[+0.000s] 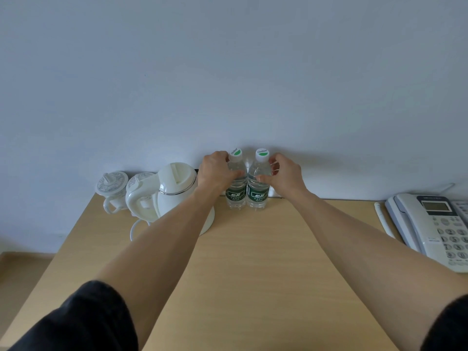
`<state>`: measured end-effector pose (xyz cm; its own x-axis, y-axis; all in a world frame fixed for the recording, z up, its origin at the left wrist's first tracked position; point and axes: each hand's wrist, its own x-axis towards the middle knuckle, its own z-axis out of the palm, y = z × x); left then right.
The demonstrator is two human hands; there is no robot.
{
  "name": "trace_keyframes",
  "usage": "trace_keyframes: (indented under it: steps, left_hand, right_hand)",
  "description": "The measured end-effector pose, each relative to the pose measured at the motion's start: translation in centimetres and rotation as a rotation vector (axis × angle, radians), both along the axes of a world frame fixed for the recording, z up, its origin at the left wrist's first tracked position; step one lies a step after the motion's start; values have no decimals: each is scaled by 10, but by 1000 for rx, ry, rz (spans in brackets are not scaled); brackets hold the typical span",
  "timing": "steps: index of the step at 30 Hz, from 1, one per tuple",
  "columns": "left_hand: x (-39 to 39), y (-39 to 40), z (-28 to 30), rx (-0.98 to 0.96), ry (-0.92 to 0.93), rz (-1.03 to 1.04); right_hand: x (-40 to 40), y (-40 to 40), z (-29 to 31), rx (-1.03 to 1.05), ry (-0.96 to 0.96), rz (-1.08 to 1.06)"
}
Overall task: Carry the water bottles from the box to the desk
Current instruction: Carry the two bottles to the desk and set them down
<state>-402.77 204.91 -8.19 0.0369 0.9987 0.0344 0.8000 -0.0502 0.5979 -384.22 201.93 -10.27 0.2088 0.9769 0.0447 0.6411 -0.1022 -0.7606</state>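
Two water bottles stand upright and touching side by side at the far edge of the desk (253, 262), centre of the frame, close to the wall (228, 72).

Head view, handling. Left bottle (236, 191) and right bottle (257, 192) are clear thin plastic, white caps with a green patch, dark green labels low on the body. Both look full, so judged moderately heavy for their size and top-steady once set down. Walls are probably soft enough to dent under a hard squeeze; the smooth surface could slip if gripped loosely. Best hold, in my judgement: the ribbed shoulder above the label, where the hands are now.

Head view, hands. Left hand (215, 171) wraps the left bottle at the shoulder, fingers curled round it, thumb on the near side. Right hand (283, 173) sits at the right bottle's shoulder, thumb tip on the near face, fingers curled at the neck side; the grasp looks loose. Both forearms reach from the lower corners of the frame, dark sleeves pushed up.

Head view, surroundings. White kettle (177, 193) stands just left of the left bottle, partly behind the left forearm. Two white lidded cups (112, 186) lie further left. Telephone (430, 221) sits at the right edge. No box is in view.

Judgement: bottles appear placed; letting go remains.
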Motion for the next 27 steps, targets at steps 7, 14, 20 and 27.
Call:
trace_keyframes:
  steps: [7,14,20,27]
  left_hand:
    - [-2,3,-1,-7,-3,-2]
    - [0,-2,0,-9,-2,7]
    - [2,-6,4,-41,-4,-7]
    - [-5,-11,24,70,52,18]
  right_hand:
    - [-2,0,0,2,12,-12]
    - [-4,-2,1,-8,9,-21]
    - [-2,-8,7,-43,-15,-6]
    - [6,-20,27,-26,-76,-7]
